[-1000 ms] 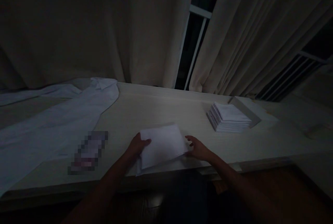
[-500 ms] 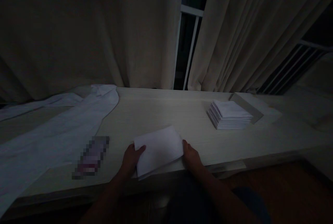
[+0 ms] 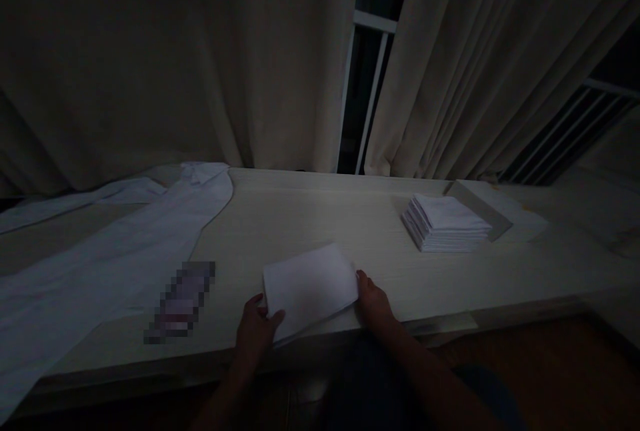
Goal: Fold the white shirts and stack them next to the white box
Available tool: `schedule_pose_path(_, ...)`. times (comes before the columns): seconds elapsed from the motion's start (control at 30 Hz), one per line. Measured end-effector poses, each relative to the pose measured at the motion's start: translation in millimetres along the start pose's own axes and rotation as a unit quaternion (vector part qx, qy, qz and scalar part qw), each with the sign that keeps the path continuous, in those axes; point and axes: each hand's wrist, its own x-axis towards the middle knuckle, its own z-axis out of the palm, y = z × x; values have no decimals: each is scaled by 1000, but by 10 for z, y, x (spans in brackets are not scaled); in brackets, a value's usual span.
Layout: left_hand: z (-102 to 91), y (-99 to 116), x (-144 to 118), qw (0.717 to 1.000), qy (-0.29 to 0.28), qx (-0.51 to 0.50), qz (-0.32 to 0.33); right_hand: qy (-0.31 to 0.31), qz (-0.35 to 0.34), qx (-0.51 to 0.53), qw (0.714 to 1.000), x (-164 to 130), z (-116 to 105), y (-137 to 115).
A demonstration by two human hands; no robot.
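Hands (image 3: 253, 332) (image 3: 375, 303) half-curled at opposite edges of a folded white cloth (image 3: 311, 289), hold unclear.

Bare forearms (image 3: 423, 365) forward, left grip (image 3: 255, 329) spread, right grip (image 3: 375, 301) curled

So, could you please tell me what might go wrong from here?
The folded white cloth lies close to the table's front edge, so it might slip off if the left hand or right hand tugs it. The stack of folded cloths might topple if bumped. Dim light could hide crooked folds.
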Motion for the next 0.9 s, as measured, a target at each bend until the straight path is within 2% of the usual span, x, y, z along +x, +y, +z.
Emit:
schedule_pose_path(0.17, 23, 134, 242, 998, -12, 6, 66, -10, 8, 35, 999, -128, -71, 67)
schedule_pose_path(0.27, -36, 296, 301, 989, 2, 92, 115, -11, -24, 128, 991, -193, -144, 233)
schedule_pose_path(0.33, -56, 451, 291, 964, 48, 160, 205, -33, -41, 200, 978, -136, -233, 374)
schedule_pose_path(0.4, -21, 629, 265, 927, 63, 204, 308, -54, -27, 266, 962, 35, -355, 488)
schedule_pose_path(0.5, 129, 849, 247, 884, 3, 264, 386, -66, 36, 346, 935, 459, -541, 528)
schedule_pose_path(0.6, 284, 912, 263, 858, -38, 320, 401, -116, 72, 390, 910, 919, -643, 433)
schedule_pose_path(0.7, 362, 842, 279, 849, -42, 343, 400, -169, 69, 400, 898, 1271, -636, 326)
schedule_pose_path(0.8, 399, 740, 276, 848, -43, 351, 394, -231, 48, 384, 893, 1500, -578, 284)
schedule_pose_path(0.9, 442, 665, 269, 849, -44, 354, 389, -268, 23, 335, 903, 1645, -532, 294)
